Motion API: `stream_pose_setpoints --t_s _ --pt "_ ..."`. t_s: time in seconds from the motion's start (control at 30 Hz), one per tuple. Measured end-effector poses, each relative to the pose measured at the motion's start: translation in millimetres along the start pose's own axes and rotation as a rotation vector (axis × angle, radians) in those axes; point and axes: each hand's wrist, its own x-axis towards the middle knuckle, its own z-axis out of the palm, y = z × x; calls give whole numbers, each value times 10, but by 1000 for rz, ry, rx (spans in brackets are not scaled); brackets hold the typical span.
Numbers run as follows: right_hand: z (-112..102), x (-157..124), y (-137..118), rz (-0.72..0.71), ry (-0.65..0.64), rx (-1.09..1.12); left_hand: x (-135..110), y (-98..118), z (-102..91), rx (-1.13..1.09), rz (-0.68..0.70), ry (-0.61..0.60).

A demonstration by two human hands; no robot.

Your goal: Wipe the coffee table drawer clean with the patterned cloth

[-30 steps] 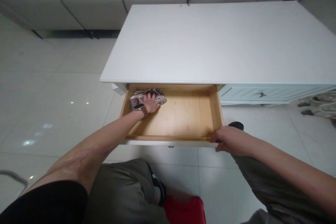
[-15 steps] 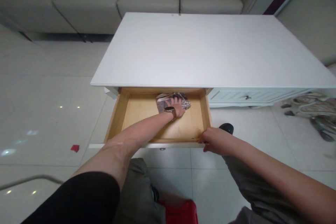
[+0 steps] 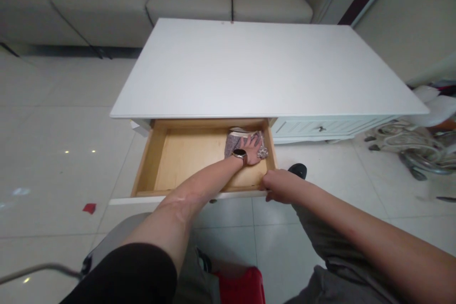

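Inside the pulled-out wooden drawer (image 3: 192, 154), my left hand (image 3: 253, 150) lies open on a cloth (image 3: 233, 143), its fingers spread. The cloth is patterned grey-brown and white, crumpled at its right end, and sits near the drawer's right wall. A watch (image 3: 240, 154) is on my left wrist. My right hand (image 3: 280, 185) is closed around the front right corner of the drawer; its fingertips are partly hidden behind the front panel.
The drawer belongs to a white coffee table (image 3: 260, 71) with a second, shut drawer (image 3: 317, 127) on the right. A grey sofa (image 3: 192, 2) stands behind. A red stool (image 3: 242, 287) and a red scrap (image 3: 90, 208) are on the tiled floor. Hoses (image 3: 409, 145) lie at right.
My left hand has slid the cloth rightward along the drawer bottom, closer to the right wall. My right hand keeps its grip on the drawer corner. The whole view has shifted slightly.
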Motion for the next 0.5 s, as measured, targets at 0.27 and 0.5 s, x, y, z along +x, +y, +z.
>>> stream_pose_setpoints --t_s 0.27,0.5 --pt "-139 -21 -70 2 -42 42 -458 347 278 -6 28 -191" --pt "-140 -5 -68 28 -59 40 -469 250 390 -18 83 -226"
